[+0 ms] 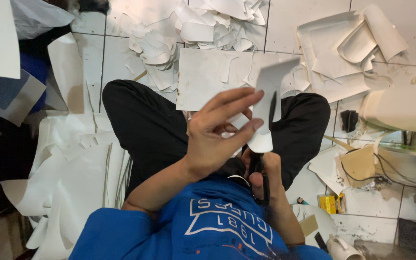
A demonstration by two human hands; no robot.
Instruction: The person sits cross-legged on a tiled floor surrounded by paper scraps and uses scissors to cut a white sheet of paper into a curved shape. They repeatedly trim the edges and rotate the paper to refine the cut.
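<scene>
White offcut (266, 103) — thin, light, floppy; left hand (217, 139) pinches its lower edge, right hand (266, 180) closed on black scissors (264, 168) below.

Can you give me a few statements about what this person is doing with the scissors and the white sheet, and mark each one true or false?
1. The left hand holds a white sheet. True.
2. The right hand holds a knife. False: it holds black scissors.
3. The person sits cross-legged on a tiled floor. True.
4. The floor around is bare. False: white offcuts lie scattered there.
5. The person wears a red shirt. False: the shirt is blue.
</scene>
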